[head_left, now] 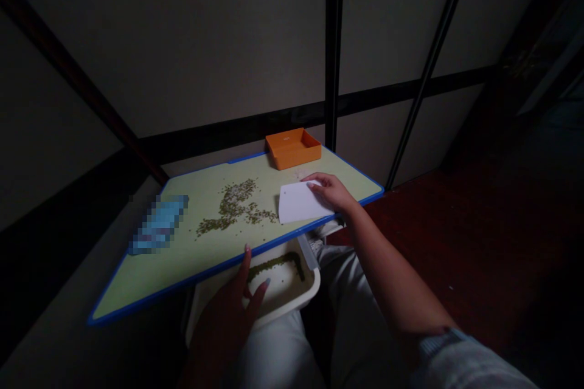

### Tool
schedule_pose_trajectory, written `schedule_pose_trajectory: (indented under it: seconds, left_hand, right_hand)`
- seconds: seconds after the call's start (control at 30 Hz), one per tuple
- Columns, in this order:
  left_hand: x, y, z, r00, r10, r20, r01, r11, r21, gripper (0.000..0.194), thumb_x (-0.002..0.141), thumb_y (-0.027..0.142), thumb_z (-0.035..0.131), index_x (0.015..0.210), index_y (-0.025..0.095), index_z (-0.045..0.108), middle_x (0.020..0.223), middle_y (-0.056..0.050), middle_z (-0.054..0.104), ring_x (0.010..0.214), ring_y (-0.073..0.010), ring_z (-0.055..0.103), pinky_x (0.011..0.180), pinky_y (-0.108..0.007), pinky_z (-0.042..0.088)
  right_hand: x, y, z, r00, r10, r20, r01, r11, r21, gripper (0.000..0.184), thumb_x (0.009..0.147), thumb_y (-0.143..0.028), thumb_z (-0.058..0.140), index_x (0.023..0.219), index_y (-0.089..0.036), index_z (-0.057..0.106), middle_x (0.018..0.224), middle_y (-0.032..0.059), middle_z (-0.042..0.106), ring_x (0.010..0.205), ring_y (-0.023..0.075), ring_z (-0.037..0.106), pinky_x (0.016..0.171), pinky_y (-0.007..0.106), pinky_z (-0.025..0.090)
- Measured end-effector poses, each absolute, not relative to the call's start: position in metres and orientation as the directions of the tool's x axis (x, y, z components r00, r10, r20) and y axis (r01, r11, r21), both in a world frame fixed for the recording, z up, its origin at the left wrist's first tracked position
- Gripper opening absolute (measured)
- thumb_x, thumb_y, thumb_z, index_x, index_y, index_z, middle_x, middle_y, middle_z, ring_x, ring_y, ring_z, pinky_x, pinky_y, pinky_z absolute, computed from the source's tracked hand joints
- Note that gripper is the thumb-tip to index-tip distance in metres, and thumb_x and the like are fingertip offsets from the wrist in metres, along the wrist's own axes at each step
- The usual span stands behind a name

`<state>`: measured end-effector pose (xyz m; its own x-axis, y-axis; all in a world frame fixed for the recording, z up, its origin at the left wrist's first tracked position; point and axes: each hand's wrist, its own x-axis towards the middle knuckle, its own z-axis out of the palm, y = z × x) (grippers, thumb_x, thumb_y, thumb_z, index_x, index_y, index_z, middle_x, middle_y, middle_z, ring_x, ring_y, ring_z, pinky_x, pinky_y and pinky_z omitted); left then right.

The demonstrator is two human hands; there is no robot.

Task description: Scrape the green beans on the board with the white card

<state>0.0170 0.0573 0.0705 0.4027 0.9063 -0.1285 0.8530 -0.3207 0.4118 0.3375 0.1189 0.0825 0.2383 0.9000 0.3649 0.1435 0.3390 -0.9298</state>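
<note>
My right hand (335, 191) grips a white flat sheet (298, 203) with a small hole near one corner. Its lower edge sits by the near edge of a pale yellow-green tabletop (164, 273) with a blue rim. Small green-brown grains (232, 206), perhaps seeds or peppercorns, lie scattered left of the sheet, with some paler bits among them. Below the table edge, my left hand (230, 307) hovers over a cream plastic tub (292, 302), thumb and forefinger apart, holding nothing visible. More such grains line the far side of the tub's floor; part of the tub is hidden behind my left hand.
An orange open box (296, 155) stands at the back of the table. A blurred blue packet (159, 225) lies at the left edge. Behind the table rises a panelled wall (237, 42) with dark strips. My legs are under the tub, and a dark red floor (438, 237) extends rightward.
</note>
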Motion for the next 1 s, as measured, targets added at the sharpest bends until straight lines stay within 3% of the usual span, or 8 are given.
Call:
schedule_pose_trajectory:
  seconds: [0.57, 1.0]
  left_hand:
    - [0.015, 0.056, 0.069, 0.429, 0.897, -0.107, 0.829, -0.344, 0.441, 0.072, 0.093, 0.050, 0.036, 0.153, 0.024, 0.005, 0.078, 0.002, 0.062, 0.080, -0.0194, 0.063, 0.073, -0.029, 0.042]
    - [0.015, 0.047, 0.065, 0.401, 0.914, -0.057, 0.838, -0.341, 0.425, 0.070, 0.091, 0.042, 0.043, 0.153, 0.025, 0.014, 0.083, 0.000, 0.059, 0.080, -0.0186, 0.060, 0.073, -0.028, 0.040]
  right_hand:
    - [0.332, 0.121, 0.082, 0.223, 0.852, 0.474, 0.348, 0.385, -0.855, 0.025, 0.076, -0.033, 0.059, 0.094, -0.018, 0.068, 0.104, 0.0069, 0.070, 0.100, 0.0211, 0.061, 0.093, 0.037, 0.043]
    - [0.329, 0.114, 0.080, 0.235, 0.884, 0.403, 0.296, 0.330, -0.896, 0.032, 0.076, -0.040, 0.063, 0.099, -0.018, 0.069, 0.104, 0.0084, 0.070, 0.091, 0.0217, 0.062, 0.080, 0.035, 0.047]
